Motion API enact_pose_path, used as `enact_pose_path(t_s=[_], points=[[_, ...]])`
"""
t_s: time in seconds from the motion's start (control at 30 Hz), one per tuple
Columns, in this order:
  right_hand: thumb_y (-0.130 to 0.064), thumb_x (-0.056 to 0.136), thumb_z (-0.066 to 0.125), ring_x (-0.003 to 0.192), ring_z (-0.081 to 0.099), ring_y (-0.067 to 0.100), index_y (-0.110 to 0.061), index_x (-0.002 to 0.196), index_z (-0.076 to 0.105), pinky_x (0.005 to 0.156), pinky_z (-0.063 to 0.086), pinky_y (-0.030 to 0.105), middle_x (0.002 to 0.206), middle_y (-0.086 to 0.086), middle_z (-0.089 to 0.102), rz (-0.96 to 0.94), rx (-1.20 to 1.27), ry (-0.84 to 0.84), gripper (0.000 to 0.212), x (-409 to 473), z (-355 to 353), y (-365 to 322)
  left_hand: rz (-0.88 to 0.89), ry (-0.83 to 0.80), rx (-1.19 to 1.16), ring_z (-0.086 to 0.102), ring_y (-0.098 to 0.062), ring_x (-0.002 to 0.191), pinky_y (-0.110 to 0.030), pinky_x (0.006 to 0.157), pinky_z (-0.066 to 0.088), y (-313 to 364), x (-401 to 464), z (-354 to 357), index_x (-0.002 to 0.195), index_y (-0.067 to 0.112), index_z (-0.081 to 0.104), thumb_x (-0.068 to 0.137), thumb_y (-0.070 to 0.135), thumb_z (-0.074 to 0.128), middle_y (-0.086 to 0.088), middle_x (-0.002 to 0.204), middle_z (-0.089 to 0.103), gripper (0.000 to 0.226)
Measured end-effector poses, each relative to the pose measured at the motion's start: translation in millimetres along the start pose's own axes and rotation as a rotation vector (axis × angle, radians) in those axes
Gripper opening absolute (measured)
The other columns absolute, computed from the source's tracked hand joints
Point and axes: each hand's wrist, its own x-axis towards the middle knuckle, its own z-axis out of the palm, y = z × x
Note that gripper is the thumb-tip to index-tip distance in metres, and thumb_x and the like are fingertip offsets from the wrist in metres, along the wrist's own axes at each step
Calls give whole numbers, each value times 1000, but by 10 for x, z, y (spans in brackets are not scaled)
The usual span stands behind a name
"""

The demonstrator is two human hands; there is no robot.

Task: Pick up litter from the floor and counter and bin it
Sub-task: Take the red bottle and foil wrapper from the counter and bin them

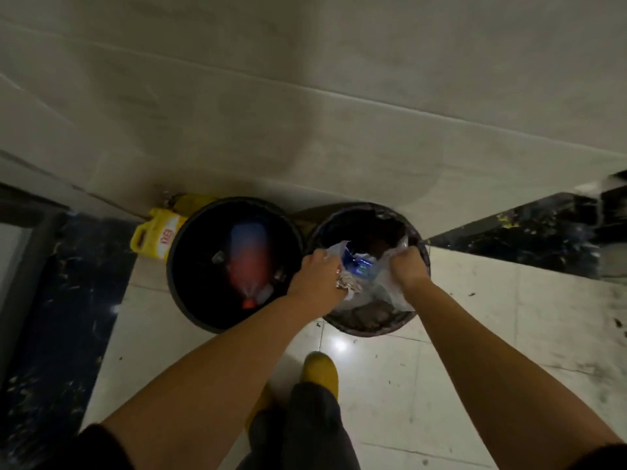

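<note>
Hands meet over the right-hand bin (366, 325), one of two round dark bins standing side by side against the pale wall (305, 113). The left hand (319, 274) is closed on one edge of a clear plastic bag (390, 286) and also clutches a crumpled wad of silver foil (346, 283) against the palm; the right hand (407, 264) is fisted on the bag's opposite edge, so the bag hangs stretched between them above the bin's mouth. Blue wrappers (358, 266) (blurred, print unreadable) show in the gap between the two hands, inside the bag. The left-hand bin (190, 300) holds a plastic bottle (247, 256) with a red cap, lying on its side among smaller scraps. A yellow jug (154, 237) stands behind that bin, touching the wall. White floor tiles (475, 334) with dark specks lie under the bins, edged by a black marble border (543, 232). A yellow shoe (320, 369) and dark trouser leg (312, 425) show at the bottom centre.
</note>
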Motion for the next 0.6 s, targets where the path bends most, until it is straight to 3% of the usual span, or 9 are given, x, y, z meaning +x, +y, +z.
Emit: enact_pose_path(t_s=[0.1, 0.13, 0.2, 0.3, 0.4, 0.47, 0.53, 0.6], points=[[-1, 93, 45, 88, 59, 28, 4, 96, 55, 74, 40, 18, 93, 25, 60, -140, 0, 173, 12, 263, -16, 275, 92, 25, 175, 27, -32, 136, -41, 110, 35, 126, 451, 442, 132, 10, 40, 84, 33, 65, -13, 148, 28, 59], [2, 93, 44, 76, 54, 26, -1, 86, 51, 65, 36, 14, 81, 24, 53, -180, -4, 188, 10, 352, 56, 365, 99, 49, 243, 26, -32, 137, -40, 110, 35, 85, 618, 613, 134, 10, 38, 85, 30, 65, -12, 149, 27, 59], [6, 91, 44, 69, 46, 19, -10, 75, 44, 67, 33, 19, 72, 11, 47, -287, -109, 186, 23, 666, 303, 570, 72, 70, 360, 23, -32, 140, -39, 113, 32, -71, 945, 926, 139, 8, 32, 87, 22, 61, -14, 153, 22, 62], [8, 88, 47, 87, 57, 27, -7, 87, 56, 76, 41, 34, 89, 16, 58, -320, -294, 34, 17, 1171, 707, 844, 8, 25, 422, 11, -33, 146, -45, 118, 23, -299, 1410, 1320, 147, 5, 18, 90, 25, 58, -15, 158, 8, 72], [0, 91, 46, 107, 57, 23, -6, 115, 60, 81, 38, 28, 115, 18, 61, -250, -308, -111, 29, 1502, 993, 1081, -43, -155, 462, -10, -31, 149, -46, 123, 8, -476, 1757, 1627, 151, 6, -3, 90, 26, 59, -12, 160, -16, 88], [-7, 95, 45, 125, 51, 27, -7, 136, 48, 96, 39, 29, 137, 17, 53, -174, -343, -219, 41, 1589, 1082, 1134, -88, -307, 462, -20, -30, 147, -48, 124, 4, -552, 1872, 1703, 150, 10, -15, 89, 23, 60, -9, 158, -28, 97], [-10, 99, 41, 133, 43, 33, -2, 142, 40, 108, 33, 32, 144, 19, 45, -119, -355, -291, 43, 1587, 1077, 1060, -89, -372, 433, -21, -30, 147, -50, 123, 7, -603, 1918, 1655, 151, 13, -13, 89, 22, 60, -9, 158, -26, 96], [-10, 102, 36, 134, 41, 35, 3, 141, 38, 107, 30, 30, 145, 22, 43, -102, -336, -314, 41, 1431, 915, 915, -69, -356, 378, -9, -31, 149, -48, 123, 12, -557, 1767, 1442, 153, 17, -2, 89, 27, 59, -10, 161, -13, 89]])
